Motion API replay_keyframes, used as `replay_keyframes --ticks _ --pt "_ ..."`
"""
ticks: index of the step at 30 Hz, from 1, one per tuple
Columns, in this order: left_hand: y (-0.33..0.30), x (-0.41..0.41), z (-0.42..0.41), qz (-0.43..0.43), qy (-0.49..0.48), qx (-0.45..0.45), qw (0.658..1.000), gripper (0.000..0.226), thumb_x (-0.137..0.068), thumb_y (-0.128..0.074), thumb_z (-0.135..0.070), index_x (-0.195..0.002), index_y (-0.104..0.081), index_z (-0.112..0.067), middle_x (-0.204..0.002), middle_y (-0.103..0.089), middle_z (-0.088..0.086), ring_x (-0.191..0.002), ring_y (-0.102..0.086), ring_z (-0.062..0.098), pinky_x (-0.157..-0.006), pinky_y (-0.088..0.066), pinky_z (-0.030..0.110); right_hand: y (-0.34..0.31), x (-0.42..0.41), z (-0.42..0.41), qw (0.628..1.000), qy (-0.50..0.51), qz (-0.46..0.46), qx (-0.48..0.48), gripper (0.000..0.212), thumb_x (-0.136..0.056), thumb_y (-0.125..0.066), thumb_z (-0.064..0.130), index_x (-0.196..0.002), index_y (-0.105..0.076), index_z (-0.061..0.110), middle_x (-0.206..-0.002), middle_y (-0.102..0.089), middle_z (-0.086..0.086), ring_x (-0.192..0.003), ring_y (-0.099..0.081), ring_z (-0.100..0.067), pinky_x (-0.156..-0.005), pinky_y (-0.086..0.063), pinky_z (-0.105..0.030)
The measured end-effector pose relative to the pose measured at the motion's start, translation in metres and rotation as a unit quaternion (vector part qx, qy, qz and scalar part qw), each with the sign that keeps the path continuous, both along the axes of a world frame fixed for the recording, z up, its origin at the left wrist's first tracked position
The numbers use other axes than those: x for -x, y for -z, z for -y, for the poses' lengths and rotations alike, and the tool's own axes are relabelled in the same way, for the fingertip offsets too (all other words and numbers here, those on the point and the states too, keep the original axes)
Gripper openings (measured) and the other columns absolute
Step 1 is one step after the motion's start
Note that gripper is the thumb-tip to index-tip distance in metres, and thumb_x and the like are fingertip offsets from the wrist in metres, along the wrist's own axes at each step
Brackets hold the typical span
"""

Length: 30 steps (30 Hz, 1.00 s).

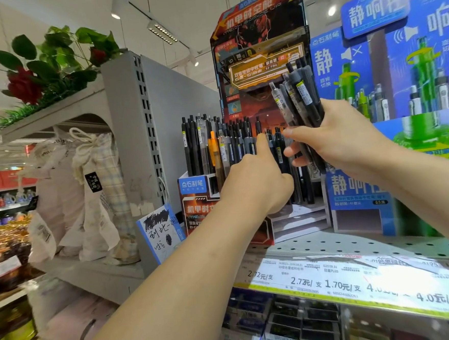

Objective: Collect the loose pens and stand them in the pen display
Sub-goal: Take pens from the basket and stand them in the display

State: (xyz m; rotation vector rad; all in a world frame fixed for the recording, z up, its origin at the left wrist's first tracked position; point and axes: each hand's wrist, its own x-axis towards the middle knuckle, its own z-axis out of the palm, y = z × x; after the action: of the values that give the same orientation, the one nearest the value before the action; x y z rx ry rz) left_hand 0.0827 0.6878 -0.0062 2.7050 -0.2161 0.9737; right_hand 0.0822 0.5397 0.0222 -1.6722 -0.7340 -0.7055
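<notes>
Several dark pens are bunched in the right hand, whose fingers and thumb curl round the lower half of the bundle so the clip ends fan upward and slightly left, in front of the pen display. Holding them as one sheaf near the display's open slots looks like a way to keep the stock close while single pens are fed in, though which slot is meant I cannot tell. The left hand reaches in from below with its forefinger stretched up against the standing pens already in the display (the other fingers are folded in and seem to hold nothing); it appears to be parting or steadying that row, probably to open a gap. Those standing pens are upright and packed tight on the left side, mostly black with one orange pen among them, while the tiers lower right of the display look barer. The display stands on a perforated shelf, with a strip of price labels along its front edge and a blue display just beside it on the right. A scribbled notepad leans against the display's left foot.
</notes>
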Motion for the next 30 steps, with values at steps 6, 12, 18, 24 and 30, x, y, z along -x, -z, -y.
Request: replay_keyframes --ticks 6,12,18,24,30 --pt "-0.006 0.001 -0.005 0.0 0.024 0.03 0.999 0.084 -0.091 -0.05 -0.04 -0.159 -0.004 -0.026 -0.118 -0.062 0.015 -0.093 -0.061 0.032 -0.073 -0.048 0.037 -0.001 0.0 0.001 1.0 -0.012 -0.008 0.0 0.009 -0.094 -0.072 0.013 -0.096 -0.068 0.021 -0.081 -0.076 -0.002 -0.072 -0.077 -0.02 -0.06 -0.064 -0.039" --pt "-0.005 0.017 -0.019 0.081 0.237 0.374 0.893 0.064 -0.097 -0.052 -0.025 -0.153 -0.026 -0.04 -0.107 -0.066 -0.01 -0.074 -0.073 0.011 -0.057 -0.059 0.034 0.0 0.001 0.002 0.998 -0.018 -0.017 0.059 0.012 -0.092 -0.074 0.01 -0.089 -0.071 0.021 -0.08 -0.078 -0.008 -0.073 -0.077 -0.02 -0.059 -0.063 -0.032" --pt "-0.003 0.021 -0.015 0.133 0.287 0.412 0.854 0.042 -0.099 -0.061 -0.028 -0.137 -0.047 -0.035 -0.086 -0.074 -0.008 -0.083 -0.072 0.005 -0.054 -0.056 0.024 -0.001 0.003 0.002 0.993 -0.042 -0.013 0.11 0.008 -0.094 -0.071 0.012 -0.098 -0.074 0.019 -0.08 -0.079 -0.004 -0.076 -0.078 -0.018 -0.066 -0.064 -0.035" --pt "-0.003 0.019 -0.015 0.15 0.318 0.461 0.815 0.028 -0.096 -0.066 -0.02 -0.118 -0.054 -0.03 -0.096 -0.074 -0.001 -0.084 -0.074 0.009 -0.061 -0.058 0.023 0.001 0.004 0.003 0.99 -0.055 -0.007 0.127 0.009 -0.094 -0.071 0.013 -0.098 -0.075 0.02 -0.083 -0.079 -0.002 -0.078 -0.078 -0.016 -0.065 -0.064 -0.031" --pt "-0.007 0.016 -0.037 0.286 0.269 0.423 0.817 0.031 -0.092 -0.069 -0.017 -0.108 -0.05 -0.036 -0.08 -0.073 -0.004 -0.074 -0.074 0.009 -0.072 -0.062 0.035 -0.001 0.001 0.002 0.997 -0.028 -0.024 0.069 0.012 -0.096 -0.068 0.012 -0.087 -0.072 0.018 -0.067 -0.073 0.002 -0.068 -0.076 -0.016 -0.065 -0.064 -0.031"
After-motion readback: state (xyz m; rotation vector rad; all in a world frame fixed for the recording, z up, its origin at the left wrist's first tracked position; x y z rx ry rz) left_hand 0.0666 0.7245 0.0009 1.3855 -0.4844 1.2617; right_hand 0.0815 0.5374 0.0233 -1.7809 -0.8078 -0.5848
